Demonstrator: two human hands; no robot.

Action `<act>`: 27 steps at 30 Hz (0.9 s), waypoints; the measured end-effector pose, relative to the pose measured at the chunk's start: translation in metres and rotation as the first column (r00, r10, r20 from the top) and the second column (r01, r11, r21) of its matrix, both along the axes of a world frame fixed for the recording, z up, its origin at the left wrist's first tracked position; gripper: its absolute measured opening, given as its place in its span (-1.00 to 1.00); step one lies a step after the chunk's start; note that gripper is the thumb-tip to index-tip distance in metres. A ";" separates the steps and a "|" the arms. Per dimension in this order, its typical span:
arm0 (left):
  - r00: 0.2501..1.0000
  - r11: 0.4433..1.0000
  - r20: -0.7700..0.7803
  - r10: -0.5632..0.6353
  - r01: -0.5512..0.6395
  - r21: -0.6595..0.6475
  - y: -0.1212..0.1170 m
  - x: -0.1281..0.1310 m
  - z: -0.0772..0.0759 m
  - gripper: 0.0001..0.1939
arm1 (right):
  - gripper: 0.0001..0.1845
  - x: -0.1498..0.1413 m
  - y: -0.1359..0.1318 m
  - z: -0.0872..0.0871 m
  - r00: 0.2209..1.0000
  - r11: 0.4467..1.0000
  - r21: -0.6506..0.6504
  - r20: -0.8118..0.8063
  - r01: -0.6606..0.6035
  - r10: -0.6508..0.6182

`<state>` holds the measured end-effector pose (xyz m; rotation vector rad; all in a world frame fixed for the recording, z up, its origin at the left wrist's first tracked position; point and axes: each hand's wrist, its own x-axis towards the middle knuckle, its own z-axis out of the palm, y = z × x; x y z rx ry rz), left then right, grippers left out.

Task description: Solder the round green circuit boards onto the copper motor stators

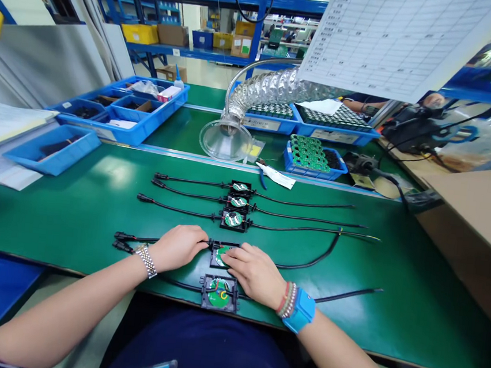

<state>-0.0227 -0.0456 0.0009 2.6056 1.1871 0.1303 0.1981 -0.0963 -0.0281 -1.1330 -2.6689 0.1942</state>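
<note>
My left hand (pixel 181 247) is closed, with thumb and fingertips pinching a black cable (pixel 147 239) where it enters the left end of a black plastic housing (pixel 216 264). My right hand (pixel 256 272) has its bent fingers over that housing's right side and green round circuit board (pixel 221 255), gripping it; its thumb is hidden. Closest to the table edge lies another open housing (pixel 220 293) with a green board and coloured wires. Behind my hands, three similar housings, among them a front one (pixel 234 220), lie in a row with cables running out both sides.
A funnel-shaped fume hood (pixel 226 140) on a silver hose stands at the back. Blue trays (pixel 140 130) sit at left, with a small blue bin (pixel 53 148) nearer. A blue basket (pixel 314 171) holds green boards. Pliers (pixel 263 177) lie nearby. A cardboard box (pixel 482 207) flanks the right.
</note>
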 end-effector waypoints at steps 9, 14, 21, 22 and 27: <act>0.989 0.990 0.066 -0.135 0.132 0.042 -0.003 0.000 -0.007 -0.83 | -0.73 0.000 0.000 -0.001 1.000 0.999 -0.035 -0.027 0.010 -0.011; 0.982 0.980 0.051 -0.179 0.173 0.101 -0.003 -0.005 -0.021 -0.79 | -0.66 0.000 0.002 0.004 0.999 0.995 -0.093 -0.010 0.041 -0.042; 0.967 0.950 -0.111 -0.230 0.248 0.190 -0.006 0.000 -0.021 -0.80 | -0.60 -0.004 0.008 0.018 0.999 0.983 -0.185 0.051 0.013 -0.004; 0.961 0.941 -0.137 -0.240 0.265 0.212 -0.007 0.002 -0.022 -0.82 | -0.62 -0.007 0.009 0.019 0.998 0.983 -0.181 0.069 0.025 -0.012; 0.941 0.909 -0.232 -0.246 0.307 0.280 -0.016 0.008 -0.023 -0.89 | -0.68 -0.017 0.007 0.020 0.990 0.986 -0.146 0.124 0.080 -0.062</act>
